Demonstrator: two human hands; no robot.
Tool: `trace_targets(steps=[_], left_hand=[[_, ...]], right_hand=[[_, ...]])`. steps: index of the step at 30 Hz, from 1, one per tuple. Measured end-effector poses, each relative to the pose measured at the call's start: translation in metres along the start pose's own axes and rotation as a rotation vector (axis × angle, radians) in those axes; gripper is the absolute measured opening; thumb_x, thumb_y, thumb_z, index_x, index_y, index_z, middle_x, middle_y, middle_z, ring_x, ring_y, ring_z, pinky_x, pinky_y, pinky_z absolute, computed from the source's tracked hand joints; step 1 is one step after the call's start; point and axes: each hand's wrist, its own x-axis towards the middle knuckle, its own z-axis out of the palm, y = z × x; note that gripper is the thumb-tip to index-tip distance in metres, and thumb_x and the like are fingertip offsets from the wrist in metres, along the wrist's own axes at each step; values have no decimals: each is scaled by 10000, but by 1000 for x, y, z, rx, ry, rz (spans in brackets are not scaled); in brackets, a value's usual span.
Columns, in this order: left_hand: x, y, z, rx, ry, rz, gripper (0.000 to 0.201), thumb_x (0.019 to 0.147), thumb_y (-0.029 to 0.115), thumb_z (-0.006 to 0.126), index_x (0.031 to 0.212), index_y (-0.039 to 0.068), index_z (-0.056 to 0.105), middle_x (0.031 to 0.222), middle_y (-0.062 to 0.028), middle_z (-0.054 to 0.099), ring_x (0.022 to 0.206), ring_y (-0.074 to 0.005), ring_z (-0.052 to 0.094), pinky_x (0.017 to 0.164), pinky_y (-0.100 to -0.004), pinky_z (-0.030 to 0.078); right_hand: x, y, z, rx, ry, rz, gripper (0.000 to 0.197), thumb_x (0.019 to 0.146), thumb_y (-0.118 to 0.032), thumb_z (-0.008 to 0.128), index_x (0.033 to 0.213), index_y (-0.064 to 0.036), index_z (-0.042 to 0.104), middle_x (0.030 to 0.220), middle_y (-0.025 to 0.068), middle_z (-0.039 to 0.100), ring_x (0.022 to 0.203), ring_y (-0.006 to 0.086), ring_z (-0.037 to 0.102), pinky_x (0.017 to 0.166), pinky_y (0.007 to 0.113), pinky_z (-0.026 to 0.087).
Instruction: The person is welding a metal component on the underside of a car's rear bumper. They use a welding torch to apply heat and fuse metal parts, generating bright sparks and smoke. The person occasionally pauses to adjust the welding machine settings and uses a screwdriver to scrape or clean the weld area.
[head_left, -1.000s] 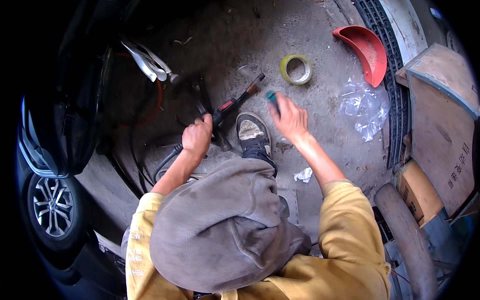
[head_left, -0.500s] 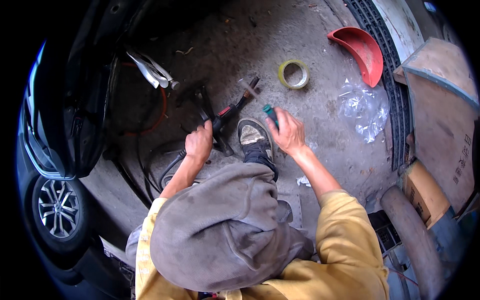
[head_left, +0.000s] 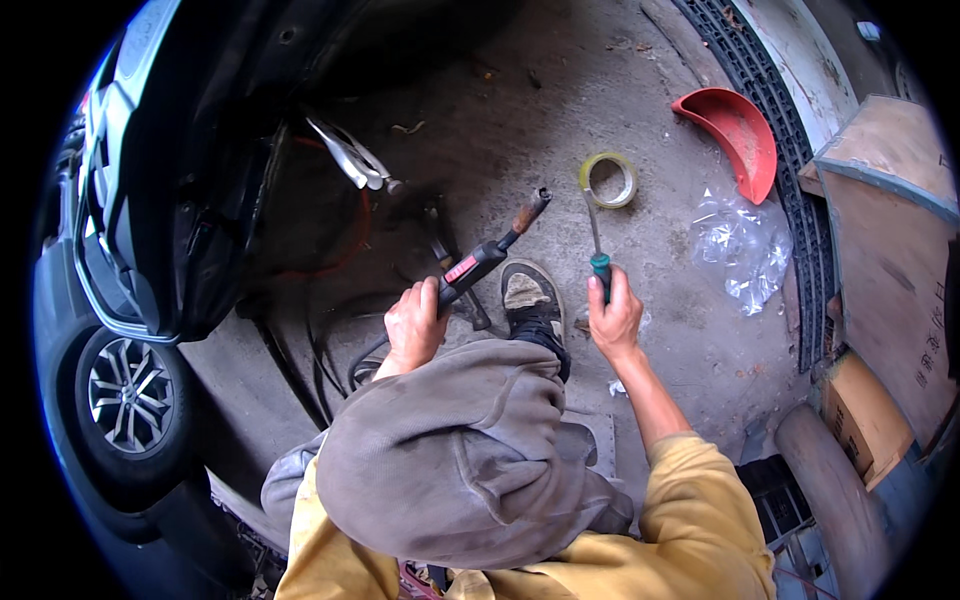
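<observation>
My left hand [head_left: 414, 322] is closed round the black handle of a welding torch [head_left: 478, 264]. The torch has a red patch on its body, and its scorched, copper-coloured nozzle points up and to the right. In my right hand [head_left: 615, 312] is a screwdriver [head_left: 600, 262] with a green and black handle. Its metal shaft points away from me, and the tip shows against the left edge of a roll of yellowish tape [head_left: 632, 190]; whether they touch I cannot tell. The two tools are apart. Between my hands is a worn shoe [head_left: 529, 291].
A red curved tray [head_left: 757, 155] and crumpled clear plastic [head_left: 742, 240] lie at the right, beside a black ribbed strip [head_left: 812, 270]. Silver clamping pliers [head_left: 350, 155] lie far left, near a car wheel [head_left: 130, 396]. Cardboard [head_left: 880, 270] stands at the far right.
The torch has been raised and turned so its nozzle stands higher. My right hand has moved right and down, and the screwdriver has swung from pointing up-left to nearly straight ahead.
</observation>
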Motion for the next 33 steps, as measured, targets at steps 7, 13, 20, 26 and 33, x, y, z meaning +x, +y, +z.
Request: trace_targets(steps=[7, 13, 20, 26, 33], left_hand=[[-5, 7, -21, 14, 152, 10, 561, 592, 104, 786, 1096, 39, 549, 829, -92, 602, 706, -269, 629, 589, -393, 519], [-5, 7, -19, 22, 145, 26, 584, 588, 108, 796, 1110, 15, 552, 861, -105, 620, 729, -275, 640, 599, -391, 522], [-5, 7, -13, 21, 142, 15, 583, 593, 112, 794, 1116, 8, 558, 872, -109, 623, 742, -275, 647, 613, -387, 531], [1, 3, -16, 56, 124, 14, 586, 593, 103, 789, 1127, 29, 559, 869, -100, 624, 752, -275, 651, 616, -389, 529], [-3, -1, -7, 63, 57, -60, 552, 610, 119, 789, 1109, 67, 559, 872, -91, 624, 770, -277, 655, 623, -405, 524]], right_hand=[[-7, -32, -19, 133, 25, -57, 296, 948, -224, 634, 1125, 7, 583, 859, 194, 670, 726, 381, 671, 635, 434, 522], [7, -84, -42, 664, 46, 306, 313, 1018, -302, 548, 1084, 3, 560, 751, 79, 613, 595, 145, 588, 538, 314, 483], [16, -138, -63, 849, -184, 373, 312, 1010, -311, 546, 1081, -9, 565, 804, 52, 592, 605, 116, 530, 529, 281, 433], [38, -130, -74, 906, 32, 540, 268, 1007, -292, 555, 1070, -32, 563, 738, 5, 547, 555, 78, 496, 483, 226, 400], [31, -114, -59, 727, -239, 470, 292, 946, -309, 658, 1016, -30, 607, 707, -28, 529, 581, 78, 500, 507, 259, 415]])
